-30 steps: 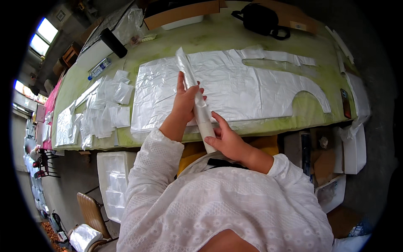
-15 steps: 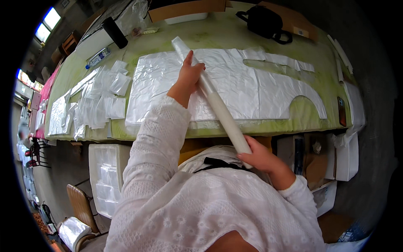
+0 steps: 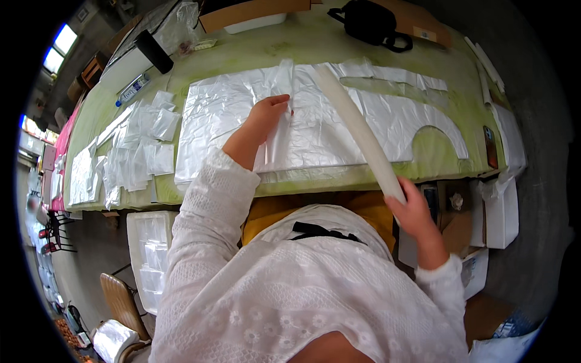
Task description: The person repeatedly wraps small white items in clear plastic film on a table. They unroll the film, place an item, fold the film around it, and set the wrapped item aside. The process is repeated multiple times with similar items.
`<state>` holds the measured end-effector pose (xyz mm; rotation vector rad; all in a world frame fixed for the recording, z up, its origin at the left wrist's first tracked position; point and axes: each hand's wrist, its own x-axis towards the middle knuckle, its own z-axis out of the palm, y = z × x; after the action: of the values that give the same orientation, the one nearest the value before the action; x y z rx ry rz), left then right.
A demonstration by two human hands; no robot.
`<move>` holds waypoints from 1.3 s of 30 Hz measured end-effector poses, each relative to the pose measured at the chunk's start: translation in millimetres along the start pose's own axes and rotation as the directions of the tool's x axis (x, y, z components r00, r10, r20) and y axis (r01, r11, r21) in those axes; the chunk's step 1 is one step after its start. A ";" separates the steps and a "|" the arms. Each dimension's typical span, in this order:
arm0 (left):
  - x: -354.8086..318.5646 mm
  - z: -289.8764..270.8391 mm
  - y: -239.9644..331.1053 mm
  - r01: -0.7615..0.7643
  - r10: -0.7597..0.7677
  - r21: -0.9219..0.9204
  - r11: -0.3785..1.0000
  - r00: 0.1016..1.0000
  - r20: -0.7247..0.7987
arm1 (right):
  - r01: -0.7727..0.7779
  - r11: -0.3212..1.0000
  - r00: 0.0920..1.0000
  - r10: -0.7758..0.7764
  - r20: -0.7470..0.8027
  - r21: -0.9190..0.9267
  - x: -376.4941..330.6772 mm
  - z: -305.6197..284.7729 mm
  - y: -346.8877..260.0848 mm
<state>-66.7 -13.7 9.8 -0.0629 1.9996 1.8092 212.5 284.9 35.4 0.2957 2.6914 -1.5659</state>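
Observation:
My right hand [image 3: 413, 209] is wrapped round the lower end of a long off-white tube [image 3: 368, 138], which slants up and to the left over the table. My left hand [image 3: 268, 120] is closed on a narrow folded length of clear plastic film [image 3: 282, 81], apart from the tube. Both are above a large flat stack of shiny plastic sheets [image 3: 218, 115] with a curved cut-out at its right. Whether the film in my left hand touches the stack, I cannot tell.
Smaller plastic pieces [image 3: 130, 145] lie at the left of the green-covered table [image 3: 266, 45]. A bottle [image 3: 132, 90], a black cylinder [image 3: 154, 52], a black bag [image 3: 370, 23] and a phone [image 3: 490, 147] surround the stack. A white bin [image 3: 151, 266] stands below the left front edge.
The tube has moved right with my right hand and come apart from the film that covered its upper end. My left hand keeps the film, slightly lower and further left.

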 end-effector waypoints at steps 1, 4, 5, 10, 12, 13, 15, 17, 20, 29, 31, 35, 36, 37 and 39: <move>-1.7 -0.5 -5.9 -0.020 0.020 0.040 0.999 1.000 0.005 | 0.064 0.997 0.998 -0.065 -0.021 -0.050 19.6 8.0 -14.0; -12.9 1.0 -10.6 -0.028 0.032 0.200 0.979 0.999 -0.020 | 0.288 0.922 0.957 -0.287 0.043 -0.258 74.5 28.4 -29.2; -18.8 0.9 -10.2 -0.019 0.030 0.255 0.967 0.999 -0.039 | 0.329 0.874 0.943 -0.326 0.070 -0.358 86.7 34.5 -33.4; -65.2 -4.2 -7.0 0.066 -0.071 0.249 0.966 0.997 0.011 | 0.370 0.723 0.924 -0.354 0.147 -0.584 117.7 32.1 -20.1; -87.6 -10.1 -20.6 0.061 -0.095 0.279 0.958 0.990 0.109 | 0.331 0.708 0.939 -0.311 0.145 -0.624 120.6 21.8 -20.5; -101.0 -11.0 -29.1 0.025 -0.072 0.268 0.963 0.984 0.165 | 0.320 0.699 0.939 -0.324 0.116 -0.639 123.8 18.2 -15.2; -130.1 -4.9 -30.7 0.214 -0.229 0.086 0.973 0.939 0.255 | 0.288 0.681 0.937 -0.345 0.053 -0.673 128.5 12.1 -5.9; -145.6 -1.3 -41.7 0.278 -0.252 -0.053 0.959 0.924 0.289 | 0.233 0.675 0.956 -0.292 0.037 -0.700 131.3 9.2 -6.4; -163.2 4.0 -48.1 0.359 -0.276 -0.213 0.909 0.899 0.339 | 0.297 0.595 0.909 -0.415 0.031 -0.747 128.6 16.0 -9.5; -179.8 7.3 -78.8 0.347 -0.185 -0.417 0.840 0.906 0.382 | 0.769 0.534 0.637 -0.684 0.354 -0.352 90.8 124.6 -48.1; -190.5 2.8 -74.7 0.364 -0.171 -0.375 0.852 0.873 0.458 | 0.767 0.546 0.641 -0.677 0.362 -0.337 96.5 135.0 -41.3; -196.8 -40.7 -81.3 0.191 0.058 -0.319 0.928 0.772 0.633 | 0.753 0.583 0.658 -0.667 0.349 -0.306 100.1 135.2 -38.9; -196.2 -46.9 -84.3 0.039 0.152 -0.327 0.944 0.829 0.538 | 0.757 0.582 0.654 -0.680 0.333 -0.298 100.5 135.3 -39.0; -195.0 -49.8 -86.7 -0.113 0.251 -0.316 0.942 0.863 0.439 | 0.760 0.582 0.650 -0.691 0.316 -0.290 101.5 135.3 -39.2; -184.5 -43.8 -61.8 -0.473 0.414 0.236 0.849 0.872 0.262 | 0.748 0.609 0.664 -0.687 0.294 -0.264 104.7 134.3 -43.0</move>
<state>106.9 -111.5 18.3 0.7083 2.2337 1.6572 91.3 164.7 -5.8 -1.0235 3.0330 -1.0088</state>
